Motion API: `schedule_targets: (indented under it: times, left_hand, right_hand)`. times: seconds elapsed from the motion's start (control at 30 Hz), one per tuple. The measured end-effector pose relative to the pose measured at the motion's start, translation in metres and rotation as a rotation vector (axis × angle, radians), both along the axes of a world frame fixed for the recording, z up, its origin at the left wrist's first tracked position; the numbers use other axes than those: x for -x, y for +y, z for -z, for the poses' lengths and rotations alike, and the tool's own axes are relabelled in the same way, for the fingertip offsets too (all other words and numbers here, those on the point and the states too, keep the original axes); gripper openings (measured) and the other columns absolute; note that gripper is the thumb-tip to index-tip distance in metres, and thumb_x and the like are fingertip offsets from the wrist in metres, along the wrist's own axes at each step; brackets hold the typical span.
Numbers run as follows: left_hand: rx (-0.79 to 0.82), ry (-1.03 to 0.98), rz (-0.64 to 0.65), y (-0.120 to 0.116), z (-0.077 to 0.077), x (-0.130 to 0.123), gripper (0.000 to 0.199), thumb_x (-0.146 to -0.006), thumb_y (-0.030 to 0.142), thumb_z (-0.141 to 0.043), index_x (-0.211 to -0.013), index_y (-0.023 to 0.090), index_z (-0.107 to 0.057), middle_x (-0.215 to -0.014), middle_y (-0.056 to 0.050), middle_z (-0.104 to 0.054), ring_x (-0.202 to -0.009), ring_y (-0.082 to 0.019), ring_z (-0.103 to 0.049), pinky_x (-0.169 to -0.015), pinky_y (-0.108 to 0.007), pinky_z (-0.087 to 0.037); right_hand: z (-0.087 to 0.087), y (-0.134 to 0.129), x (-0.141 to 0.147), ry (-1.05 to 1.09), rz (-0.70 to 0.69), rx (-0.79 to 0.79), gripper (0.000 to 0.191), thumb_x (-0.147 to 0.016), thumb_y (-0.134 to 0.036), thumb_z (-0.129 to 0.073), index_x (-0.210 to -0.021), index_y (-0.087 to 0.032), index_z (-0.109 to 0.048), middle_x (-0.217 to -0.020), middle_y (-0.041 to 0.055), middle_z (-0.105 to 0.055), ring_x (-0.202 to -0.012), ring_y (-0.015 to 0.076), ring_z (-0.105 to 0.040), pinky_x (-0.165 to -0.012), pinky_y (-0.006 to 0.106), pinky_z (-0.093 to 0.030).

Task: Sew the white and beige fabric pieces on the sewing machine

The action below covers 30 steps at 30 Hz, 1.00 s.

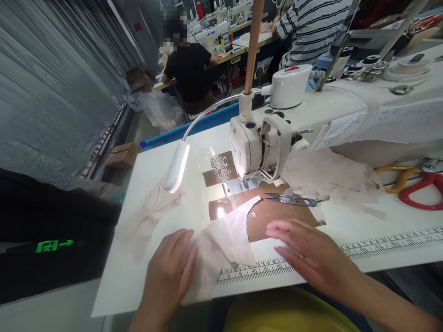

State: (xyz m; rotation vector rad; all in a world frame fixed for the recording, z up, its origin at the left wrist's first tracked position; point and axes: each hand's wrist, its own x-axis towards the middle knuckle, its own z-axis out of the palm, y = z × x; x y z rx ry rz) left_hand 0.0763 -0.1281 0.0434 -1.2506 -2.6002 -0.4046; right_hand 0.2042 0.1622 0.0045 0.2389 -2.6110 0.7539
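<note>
A pale pinkish fabric piece [221,240] lies on the white sewing table in front of the machine. Its pointed upper end rests over the brown covering [266,226] on the table. At its left edge is my left hand [171,267], fingers stretched out and low over the table; whether it presses on the cloth I cannot tell. To the right of the fabric, apart from it, my right hand [308,253] hovers with thumb and fingers apart, nothing between them. Thread snips [290,199] lie beyond my right hand, near the needle area of the white sewing machine [252,147].
Crumpled pale fabric [152,212] lies on the left; a heap of similar pieces [332,175] sits under the machine arm. Red-handled scissors [415,193] are at far right. A lamp [177,166] hangs over the table. A ruler strip [259,272] lines the front edge. Two people work behind.
</note>
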Motion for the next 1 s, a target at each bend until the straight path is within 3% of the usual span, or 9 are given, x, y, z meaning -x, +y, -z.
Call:
schedule_targets:
  times: [0.13,0.2,0.27,0.33,0.43,0.6,0.77,0.87,1.0]
  left_hand:
    - [0.022,-0.001,0.359,0.05,-0.01,0.017,0.037,-0.088,0.005,-0.041,-0.121,0.015,-0.056,-0.123,-0.013,-0.062,-0.119,-0.023,-0.054,-0.097,-0.039,-0.047]
    - [0.114,-0.033,0.568,0.074,-0.004,0.027,0.042,-0.086,0.004,-0.04,-0.124,0.014,-0.055,-0.131,-0.011,-0.058,-0.127,-0.024,-0.047,-0.102,-0.041,-0.043]
    - [0.205,-0.045,0.651,0.09,0.007,0.036,0.04,-0.09,0.012,-0.042,-0.127,0.017,-0.054,-0.135,-0.009,-0.056,-0.13,-0.025,-0.045,-0.102,-0.042,-0.041]
    - [0.221,-0.042,0.62,0.099,0.017,0.041,0.036,-0.092,0.019,-0.044,-0.127,0.016,-0.055,-0.134,-0.007,-0.057,-0.126,-0.026,-0.048,-0.102,-0.043,-0.041]
    - [0.192,-0.032,0.47,0.105,0.024,0.042,0.035,-0.092,0.025,-0.047,-0.122,0.012,-0.059,-0.13,-0.008,-0.06,-0.121,-0.029,-0.052,-0.099,-0.045,-0.044]
    - [0.186,-0.074,0.371,0.12,0.018,0.043,0.035,-0.087,0.025,-0.052,-0.118,0.011,-0.061,-0.124,-0.011,-0.062,-0.112,-0.03,-0.055,-0.092,-0.045,-0.05]
    - [0.188,-0.128,0.346,0.132,0.018,0.056,0.039,-0.087,0.028,-0.054,-0.12,0.01,-0.06,-0.127,-0.014,-0.06,-0.115,-0.031,-0.053,-0.095,-0.047,-0.049]
    - [0.182,-0.136,0.336,0.134,0.023,0.061,0.042,-0.088,0.031,-0.053,-0.124,0.01,-0.058,-0.131,-0.015,-0.057,-0.12,-0.032,-0.051,-0.098,-0.049,-0.047]
    - [0.16,-0.145,0.346,0.139,0.026,0.067,0.044,-0.089,0.032,-0.052,-0.126,0.009,-0.057,-0.133,-0.017,-0.055,-0.125,-0.033,-0.049,-0.101,-0.05,-0.045]
  right_hand:
    - [-0.009,-0.034,0.008,0.063,-0.259,-0.079,0.029,-0.09,-0.012,-0.045,-0.114,-0.017,-0.061,-0.112,0.0086,-0.067,-0.104,0.021,-0.06,-0.091,0.035,-0.05]
    - [-0.007,-0.047,0.012,0.044,-0.319,-0.093,0.03,-0.091,-0.012,-0.043,-0.114,-0.015,-0.061,-0.111,0.0088,-0.068,-0.102,0.0213,-0.06,-0.092,0.038,-0.049]
    - [-0.003,-0.049,0.015,0.0,-0.328,-0.102,0.03,-0.091,-0.013,-0.041,-0.113,-0.015,-0.062,-0.11,0.0088,-0.068,-0.102,0.0214,-0.06,-0.098,0.041,-0.045]
    - [0.001,-0.042,0.015,-0.04,-0.315,-0.106,0.03,-0.091,-0.014,-0.041,-0.112,-0.015,-0.062,-0.108,0.0083,-0.067,-0.105,0.0212,-0.059,-0.104,0.043,-0.04]
    - [0.003,-0.019,0.016,-0.06,-0.292,-0.103,0.027,-0.092,-0.016,-0.042,-0.109,-0.016,-0.063,-0.107,0.0074,-0.067,-0.108,0.0212,-0.057,-0.107,0.044,-0.036]
    - [0.002,0.017,0.026,-0.061,-0.282,-0.105,0.022,-0.092,-0.02,-0.045,-0.104,-0.017,-0.063,-0.107,0.0083,-0.067,-0.106,0.0222,-0.058,-0.105,0.045,-0.036]
    - [0.002,0.032,0.035,-0.096,-0.268,-0.077,0.021,-0.093,-0.024,-0.045,-0.104,-0.017,-0.062,-0.101,0.0086,-0.066,-0.097,0.0218,-0.057,-0.101,0.045,-0.036]
    - [-0.005,0.036,0.044,-0.129,-0.262,-0.061,0.023,-0.094,-0.023,-0.042,-0.106,-0.019,-0.061,-0.088,0.0063,-0.063,-0.088,0.0207,-0.056,-0.091,0.042,-0.04]
    - [-0.012,0.036,0.066,-0.15,-0.176,-0.144,0.026,-0.095,-0.023,-0.039,-0.092,-0.019,-0.064,-0.078,0.0046,-0.059,-0.075,0.0198,-0.052,-0.069,0.033,-0.039]
